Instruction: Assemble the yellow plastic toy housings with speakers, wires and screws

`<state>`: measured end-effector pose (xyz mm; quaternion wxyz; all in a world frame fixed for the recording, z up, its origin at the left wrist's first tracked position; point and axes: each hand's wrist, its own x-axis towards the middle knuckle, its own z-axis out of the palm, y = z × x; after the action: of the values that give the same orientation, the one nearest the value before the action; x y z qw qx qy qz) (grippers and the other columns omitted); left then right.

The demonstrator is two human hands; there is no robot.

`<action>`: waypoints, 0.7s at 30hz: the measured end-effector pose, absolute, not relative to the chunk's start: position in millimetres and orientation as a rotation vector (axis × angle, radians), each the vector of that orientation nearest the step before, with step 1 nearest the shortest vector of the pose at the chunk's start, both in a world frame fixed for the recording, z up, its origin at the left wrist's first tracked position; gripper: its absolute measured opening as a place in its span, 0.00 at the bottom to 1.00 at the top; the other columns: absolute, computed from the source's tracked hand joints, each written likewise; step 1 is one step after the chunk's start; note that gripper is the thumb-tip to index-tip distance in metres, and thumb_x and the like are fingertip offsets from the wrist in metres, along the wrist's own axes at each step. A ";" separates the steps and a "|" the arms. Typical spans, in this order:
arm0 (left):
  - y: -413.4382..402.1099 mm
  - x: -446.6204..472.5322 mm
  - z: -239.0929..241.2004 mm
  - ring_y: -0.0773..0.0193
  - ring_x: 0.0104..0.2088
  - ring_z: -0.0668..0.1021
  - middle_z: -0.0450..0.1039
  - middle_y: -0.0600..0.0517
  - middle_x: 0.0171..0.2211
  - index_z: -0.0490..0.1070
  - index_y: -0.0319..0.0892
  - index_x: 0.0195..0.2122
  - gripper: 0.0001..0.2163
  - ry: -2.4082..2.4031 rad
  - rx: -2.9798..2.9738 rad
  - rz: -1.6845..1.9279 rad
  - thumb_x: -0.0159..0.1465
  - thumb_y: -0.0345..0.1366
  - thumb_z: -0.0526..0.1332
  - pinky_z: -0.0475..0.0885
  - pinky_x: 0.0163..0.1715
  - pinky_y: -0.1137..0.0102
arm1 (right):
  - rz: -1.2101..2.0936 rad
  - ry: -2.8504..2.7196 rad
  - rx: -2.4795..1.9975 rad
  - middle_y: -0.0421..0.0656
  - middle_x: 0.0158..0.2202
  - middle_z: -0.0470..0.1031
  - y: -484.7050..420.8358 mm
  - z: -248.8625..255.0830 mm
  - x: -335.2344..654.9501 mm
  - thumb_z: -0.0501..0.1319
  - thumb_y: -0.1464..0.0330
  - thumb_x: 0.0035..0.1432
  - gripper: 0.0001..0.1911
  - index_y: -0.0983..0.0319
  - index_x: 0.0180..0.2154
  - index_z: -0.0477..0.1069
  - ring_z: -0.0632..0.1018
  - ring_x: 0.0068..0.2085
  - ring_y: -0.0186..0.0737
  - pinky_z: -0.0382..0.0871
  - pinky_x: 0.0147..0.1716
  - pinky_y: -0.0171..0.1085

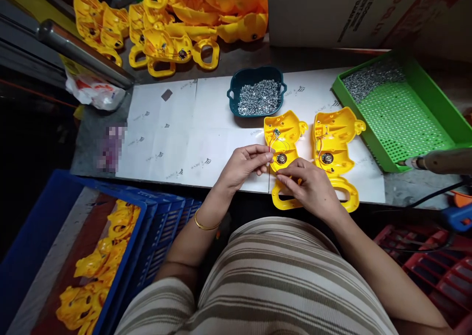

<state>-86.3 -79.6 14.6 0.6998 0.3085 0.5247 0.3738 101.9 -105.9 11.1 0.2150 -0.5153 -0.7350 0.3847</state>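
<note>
Two yellow plastic toy shells lie open side up on the white paper, each with a small round speaker and thin wires inside. My left hand (pixel 245 165) pinches something small at the left edge of the nearer shell (pixel 283 138). My right hand (pixel 311 187) rests curled on that shell's lower part, fingers closed over the handle loop. The second shell (pixel 335 145) lies untouched just to the right.
A dark teal bowl (pixel 233 86) of small screws stands behind the shells. A green perforated tray (pixel 405 118) with screws sits at right, a powered screwdriver (pixel 438 162) beside it. Yellow shells are piled at the back (pixel 173 35) and in a blue crate (pixel 44 212) at left.
</note>
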 end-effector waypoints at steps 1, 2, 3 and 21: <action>-79.1 -85.0 15.8 0.77 0.19 0.71 0.74 0.55 0.24 0.76 0.35 0.34 0.16 1.198 0.736 0.843 0.48 0.39 0.74 0.67 0.20 0.80 | 1.054 -2.061 -1.441 0.44 0.34 0.77 -104.3 11.3 103.4 0.61 0.66 0.61 0.09 0.59 0.38 0.80 0.77 0.33 0.39 0.68 0.35 0.38; -78.6 -83.9 17.0 0.77 0.19 0.71 0.75 0.55 0.25 0.76 0.35 0.34 0.16 1.221 0.783 0.858 0.48 0.39 0.74 0.67 0.20 0.80 | 1.052 -2.071 -1.452 0.44 0.35 0.78 -102.6 11.6 104.7 0.61 0.67 0.60 0.09 0.59 0.38 0.80 0.77 0.34 0.40 0.68 0.35 0.38; -78.1 -83.1 18.0 0.78 0.19 0.70 0.75 0.55 0.26 0.76 0.36 0.34 0.15 1.235 0.824 0.871 0.48 0.39 0.73 0.68 0.21 0.80 | 1.063 -2.068 -1.462 0.44 0.35 0.79 -100.9 11.9 105.8 0.61 0.67 0.60 0.08 0.59 0.38 0.79 0.78 0.34 0.40 0.68 0.34 0.37; -74.9 -100.3 18.2 0.75 0.22 0.71 0.75 0.53 0.27 0.77 0.37 0.40 0.16 1.296 1.035 0.732 0.52 0.39 0.71 0.68 0.23 0.78 | 1.196 -1.879 -1.554 0.40 0.31 0.81 -83.9 12.7 129.6 0.62 0.67 0.56 0.07 0.60 0.36 0.78 0.77 0.27 0.35 0.69 0.32 0.35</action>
<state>-100.3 -74.9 18.2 0.6165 0.4493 0.5629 0.3181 129.6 -83.9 12.7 0.2115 -0.5592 -0.6763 0.4304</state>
